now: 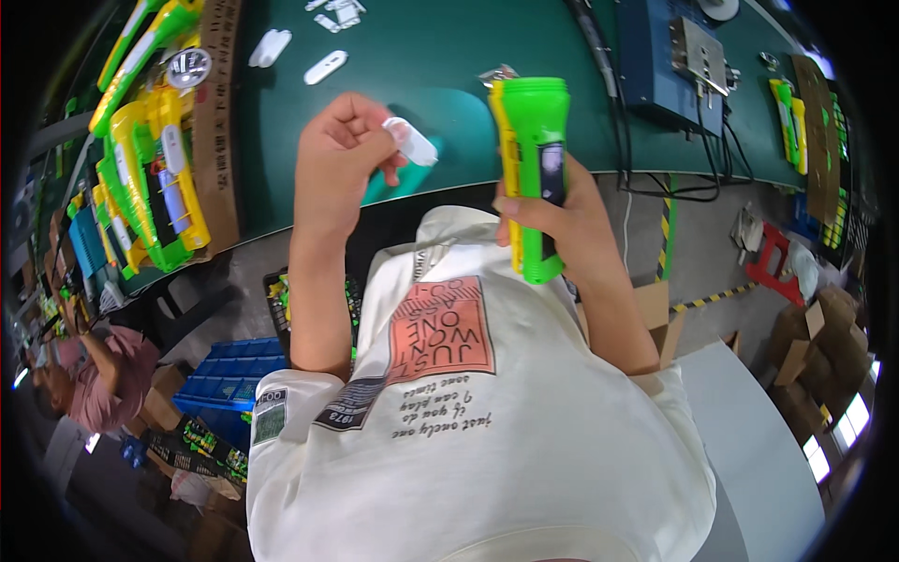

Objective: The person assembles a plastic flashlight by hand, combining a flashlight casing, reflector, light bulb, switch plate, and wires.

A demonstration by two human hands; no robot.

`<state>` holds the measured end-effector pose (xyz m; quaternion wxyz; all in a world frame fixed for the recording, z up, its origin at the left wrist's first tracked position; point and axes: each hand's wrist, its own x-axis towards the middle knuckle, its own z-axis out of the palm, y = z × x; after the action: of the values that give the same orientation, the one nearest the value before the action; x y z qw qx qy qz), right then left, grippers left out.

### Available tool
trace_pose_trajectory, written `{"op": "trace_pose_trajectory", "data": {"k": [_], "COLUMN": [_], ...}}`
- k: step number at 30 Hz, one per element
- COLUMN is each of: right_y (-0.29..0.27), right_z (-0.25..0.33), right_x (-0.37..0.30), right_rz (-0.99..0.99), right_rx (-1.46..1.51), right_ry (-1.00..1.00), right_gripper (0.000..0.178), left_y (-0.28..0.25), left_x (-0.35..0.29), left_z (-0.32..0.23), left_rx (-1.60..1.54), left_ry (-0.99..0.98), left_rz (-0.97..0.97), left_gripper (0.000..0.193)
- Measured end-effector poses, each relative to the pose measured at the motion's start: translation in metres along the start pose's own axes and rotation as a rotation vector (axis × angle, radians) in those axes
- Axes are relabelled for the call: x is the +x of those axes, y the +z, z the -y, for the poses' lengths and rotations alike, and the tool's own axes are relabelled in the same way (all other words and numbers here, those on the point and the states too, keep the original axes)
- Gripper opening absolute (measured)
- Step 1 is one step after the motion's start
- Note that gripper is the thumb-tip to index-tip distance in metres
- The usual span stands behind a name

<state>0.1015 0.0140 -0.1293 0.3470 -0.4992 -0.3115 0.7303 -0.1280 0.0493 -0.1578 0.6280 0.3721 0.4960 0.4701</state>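
My left hand (345,148) pinches a small white oval plastic piece (417,146) between thumb and fingers, above the table's near edge. To its right, my right hand (576,223) is wrapped around a green and yellow flashlight body (538,117). The flashlight stands roughly upright in the view, with a ribbed green end at the top and a dark panel on its side. The white piece and the flashlight are apart. Further back on the table lie two similar pieces, a white oval cover (326,67) and another white cover (270,48).
A cardboard box (217,140) with several green and yellow flashlight bodies (140,159) beside it stands at the left. Small white parts (344,13) lie at the back. A blue machine (646,56) with black cables (698,187) is at the right. A co-worker (108,370) sits at far left.
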Motion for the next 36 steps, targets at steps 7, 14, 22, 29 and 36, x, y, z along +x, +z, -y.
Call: {"op": "trace_pose_trajectory", "data": {"k": [7, 14, 22, 29, 36], "right_y": [-0.002, -0.009, -0.012, -0.011, -0.011], "right_z": [-0.009, -0.011, -0.007, -0.008, -0.009], "right_x": [0.008, 0.010, 0.004, 0.001, -0.001], "right_rz": [0.038, 0.072, 0.168, 0.185, 0.181], "right_rx": [0.081, 0.176, 0.140, 0.128, 0.177], "right_ry": [0.051, 0.096, 0.153, 0.162, 0.171], "right_gripper": [0.050, 0.043, 0.055, 0.049, 0.056], "left_y": [0.043, 0.040, 0.019, 0.028, 0.031], "left_x": [-0.008, -0.012, -0.005, -0.001, -0.001], "left_z": [0.012, 0.017, 0.002, -0.001, -0.004], "left_rx": [0.292, 0.199, 0.169, 0.275, 0.442], "left_ry": [0.077, 0.013, 0.268, 0.339, 0.407], "left_rz": [-0.001, 0.189, 0.359, 0.475, 0.509], "left_gripper": [0.017, 0.016, 0.007, 0.010, 0.008]}}
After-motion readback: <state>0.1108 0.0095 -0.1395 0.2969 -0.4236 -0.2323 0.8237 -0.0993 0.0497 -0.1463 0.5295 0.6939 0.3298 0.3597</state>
